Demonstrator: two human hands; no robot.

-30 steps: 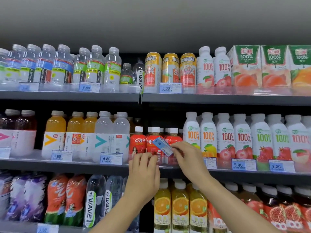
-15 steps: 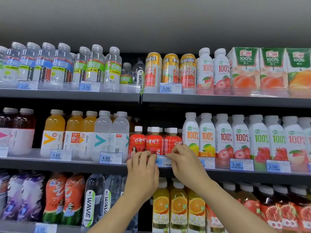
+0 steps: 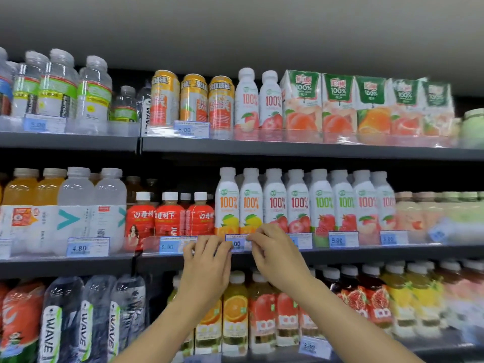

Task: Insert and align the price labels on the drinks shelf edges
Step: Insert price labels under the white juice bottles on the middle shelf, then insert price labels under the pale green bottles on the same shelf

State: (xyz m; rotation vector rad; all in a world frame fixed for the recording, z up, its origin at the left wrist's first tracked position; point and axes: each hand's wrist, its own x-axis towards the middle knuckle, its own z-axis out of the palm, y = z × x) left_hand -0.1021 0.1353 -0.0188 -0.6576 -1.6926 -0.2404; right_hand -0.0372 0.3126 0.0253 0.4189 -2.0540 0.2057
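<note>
A white-and-blue price label point(image 3: 237, 242) reading "00" sits in the clear strip on the middle shelf edge point(image 3: 366, 254), below the white "100%" lemon bottles point(image 3: 239, 203). My left hand point(image 3: 207, 260) has its fingertips curled on the label's left end. My right hand point(image 3: 273, 251) pinches the label's right end and covers that part of it. Another 5.00 label point(image 3: 167, 246) sits in the strip just left of my left hand, below the red tea bottles point(image 3: 170, 218).
More labels line the same strip: 4.80 point(image 3: 87, 247) at the left, 5.00 point(image 3: 343, 239) and another point(image 3: 392, 238) to the right. The top shelf holds water bottles, cans and juice cartons with a 5.00 label point(image 3: 191, 129). Wave bottles and juices fill the lower shelf.
My right hand brought a loose tilted label down to the strip below the red tea bottles. Both hands then slid right onto the label below the lemon bottles; the view shifted right.
</note>
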